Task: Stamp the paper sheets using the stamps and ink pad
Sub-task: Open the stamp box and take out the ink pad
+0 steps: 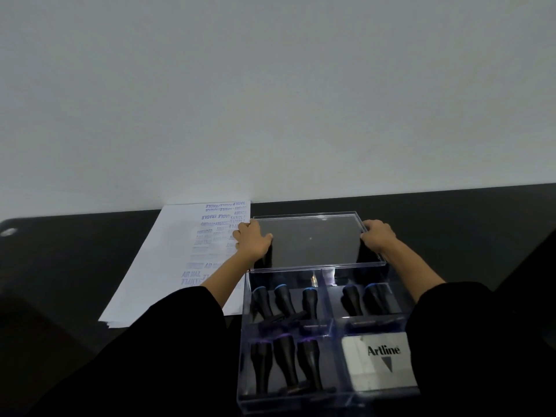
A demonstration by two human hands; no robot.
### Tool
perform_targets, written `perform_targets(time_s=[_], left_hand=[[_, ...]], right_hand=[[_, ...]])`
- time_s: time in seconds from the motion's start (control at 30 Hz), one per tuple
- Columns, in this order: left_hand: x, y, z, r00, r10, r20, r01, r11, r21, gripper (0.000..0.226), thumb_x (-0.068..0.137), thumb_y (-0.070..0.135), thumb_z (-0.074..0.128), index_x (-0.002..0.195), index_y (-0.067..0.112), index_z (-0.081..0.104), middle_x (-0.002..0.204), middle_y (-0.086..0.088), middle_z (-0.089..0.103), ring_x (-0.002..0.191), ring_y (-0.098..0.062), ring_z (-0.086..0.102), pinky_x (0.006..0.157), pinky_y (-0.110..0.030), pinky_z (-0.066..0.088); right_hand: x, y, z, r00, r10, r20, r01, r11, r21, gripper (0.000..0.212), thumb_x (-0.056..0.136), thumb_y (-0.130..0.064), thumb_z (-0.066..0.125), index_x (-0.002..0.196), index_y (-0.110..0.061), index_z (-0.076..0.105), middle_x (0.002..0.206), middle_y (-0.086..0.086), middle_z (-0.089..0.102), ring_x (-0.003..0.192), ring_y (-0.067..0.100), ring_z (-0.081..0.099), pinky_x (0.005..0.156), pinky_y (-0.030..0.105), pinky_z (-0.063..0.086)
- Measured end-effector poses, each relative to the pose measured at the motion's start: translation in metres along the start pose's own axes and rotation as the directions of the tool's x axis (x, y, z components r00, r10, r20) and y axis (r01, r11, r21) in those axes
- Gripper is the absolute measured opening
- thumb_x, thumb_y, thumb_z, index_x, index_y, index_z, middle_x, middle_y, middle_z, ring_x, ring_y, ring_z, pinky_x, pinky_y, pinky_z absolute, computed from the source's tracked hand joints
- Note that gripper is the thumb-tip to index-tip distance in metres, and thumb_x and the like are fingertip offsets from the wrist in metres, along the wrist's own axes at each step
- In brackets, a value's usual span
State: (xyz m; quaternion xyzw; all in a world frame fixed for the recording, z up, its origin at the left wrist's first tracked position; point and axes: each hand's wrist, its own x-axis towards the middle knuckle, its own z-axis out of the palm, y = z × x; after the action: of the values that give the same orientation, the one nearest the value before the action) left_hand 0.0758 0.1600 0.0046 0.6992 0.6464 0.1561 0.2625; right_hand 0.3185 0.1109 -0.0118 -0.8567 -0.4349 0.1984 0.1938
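Noted: lid (313, 239) gripped by left hand (252, 240) and right hand (377, 236), 1 side edge each, beyond box (245, 341). In box between forearms: stamps (282, 299), ink pad (379, 359); sheets (168, 266) just left of left hand. Advise: keep lid level, set on bare bench (60, 251), clear of sheets.
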Motion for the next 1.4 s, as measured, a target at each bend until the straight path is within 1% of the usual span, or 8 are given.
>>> perform_targets(time_s=[0.3,0.5,0.57,0.7,0.83,1.07,1.23,1.4], left_hand=[[0.002,0.000,0.000,1.000,-0.008,0.016,0.007,1.000,0.024,0.040,0.096,0.025,0.050,0.126,0.000,0.040,0.138,-0.022,0.030,0.126,-0.037,0.032,0.098,-0.038,0.035],[0.004,0.004,-0.001,0.999,-0.031,0.036,0.030,0.999,0.035,0.035,0.092,0.008,0.048,0.125,0.001,0.042,0.135,-0.021,0.031,0.122,-0.037,0.033,0.076,-0.029,0.027],[0.003,0.004,0.000,0.999,-0.030,0.032,0.029,0.998,0.047,0.036,0.093,0.008,0.048,0.127,0.001,0.040,0.136,-0.021,0.030,0.123,-0.036,0.033,0.079,-0.031,0.031],[-0.001,0.008,0.001,0.998,-0.028,0.049,0.024,0.996,0.084,0.050,0.093,0.008,0.046,0.138,0.000,0.027,0.141,-0.023,0.023,0.129,-0.038,0.026,0.099,-0.037,0.033],[-0.004,0.015,-0.002,0.994,-0.035,0.101,0.024,0.994,0.110,0.058,0.092,0.005,0.043,0.143,-0.002,0.018,0.145,-0.024,0.019,0.132,-0.039,0.022,0.102,-0.038,0.031],[-0.021,0.025,-0.019,0.985,0.053,0.165,-0.067,0.995,0.077,0.048,0.094,0.011,0.041,0.141,0.009,0.030,0.151,-0.018,0.011,0.138,-0.033,0.014,0.105,-0.036,0.027],[-0.051,0.048,-0.043,0.958,0.214,0.189,-0.215,0.977,-0.016,0.041,0.093,0.014,0.049,0.134,0.014,0.049,0.144,-0.013,0.040,0.134,-0.029,0.033,0.112,-0.032,0.026],[-0.121,0.072,-0.059,0.889,0.385,0.250,-0.360,0.922,-0.140,0.033,0.093,0.008,0.051,0.125,0.008,0.057,0.131,-0.010,0.056,0.124,-0.020,0.049,0.100,-0.022,0.034]], right_hand=[[-0.002,-0.001,0.000,0.999,0.025,-0.029,-0.025,1.000,0.001,0.037,0.092,-0.009,0.047,0.129,-0.013,0.050,0.133,0.020,0.045,0.121,0.038,0.042,0.097,0.040,0.040],[-0.005,-0.001,0.000,0.999,0.029,-0.024,-0.029,1.000,0.004,0.036,0.090,-0.008,0.047,0.125,-0.015,0.052,0.131,0.020,0.046,0.119,0.038,0.044,0.102,0.047,0.039],[-0.006,-0.002,-0.001,0.999,0.034,-0.020,-0.035,0.999,-0.012,0.038,0.091,-0.007,0.046,0.128,-0.014,0.050,0.133,0.021,0.043,0.121,0.039,0.042,0.102,0.046,0.039],[-0.010,-0.004,-0.002,0.999,0.025,-0.023,-0.026,0.998,-0.056,0.040,0.093,-0.008,0.046,0.132,-0.013,0.046,0.137,0.023,0.037,0.126,0.038,0.036,0.102,0.043,0.037],[-0.015,-0.007,-0.004,0.999,0.018,-0.035,-0.020,0.997,-0.078,0.038,0.093,-0.007,0.045,0.131,-0.010,0.047,0.139,0.022,0.035,0.128,0.037,0.032,0.098,0.039,0.036],[-0.040,-0.018,-0.022,0.964,-0.137,-0.229,0.132,0.991,-0.035,0.044,0.092,-0.005,0.046,0.134,-0.017,0.047,0.135,0.018,0.036,0.123,0.034,0.035,0.093,0.042,0.040],[-0.072,-0.019,-0.042,0.955,-0.234,-0.183,0.242,0.970,0.022,0.036,0.091,-0.007,0.050,0.122,-0.022,0.059,0.119,0.014,0.056,0.118,0.031,0.044,0.088,0.040,0.045],[-0.132,-0.002,-0.065,0.953,-0.246,-0.179,0.261,0.964,0.061,0.028,0.089,-0.007,0.055,0.112,-0.019,0.065,0.094,0.004,0.066,0.104,0.029,0.055,0.089,0.044,0.050]])
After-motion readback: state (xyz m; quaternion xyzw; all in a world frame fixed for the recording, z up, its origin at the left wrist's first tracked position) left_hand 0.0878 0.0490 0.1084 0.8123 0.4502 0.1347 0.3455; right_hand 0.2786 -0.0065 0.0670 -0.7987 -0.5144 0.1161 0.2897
